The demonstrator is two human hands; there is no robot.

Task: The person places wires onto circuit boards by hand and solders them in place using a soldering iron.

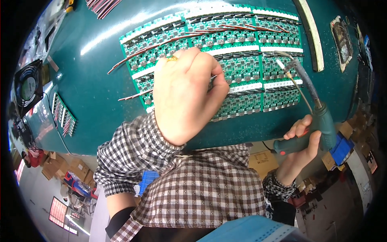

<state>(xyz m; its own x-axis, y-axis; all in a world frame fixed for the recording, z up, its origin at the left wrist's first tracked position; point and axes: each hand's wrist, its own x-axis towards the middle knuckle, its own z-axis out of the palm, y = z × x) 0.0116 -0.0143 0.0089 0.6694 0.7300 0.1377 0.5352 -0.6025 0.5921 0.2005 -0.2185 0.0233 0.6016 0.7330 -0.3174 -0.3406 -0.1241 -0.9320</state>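
Note:
Several green circuit boards (243, 69) lie joined in a panel, with rows of white connectors and small dark parts. Over the panel's left-middle part is my left hand (187, 90), its fingers closed in a pinch; what they hold is hidden. A thin red and white wire (133, 97) runs beneath this hand. My right hand (306, 147) grips a green soldering gun (324, 125) by its handle. The gun's bent metal tip and thin feed tube (296, 82) point up and left over the panel's right part, apart from my left hand.
More red and dark wires (161, 46) lie across the upper boards. A wire bundle (102, 6) rests at the far edge. Left are a black fan (29, 86) and a small board strip (63, 114). A pale bar (312, 36) and a worn tray (342, 42) are right.

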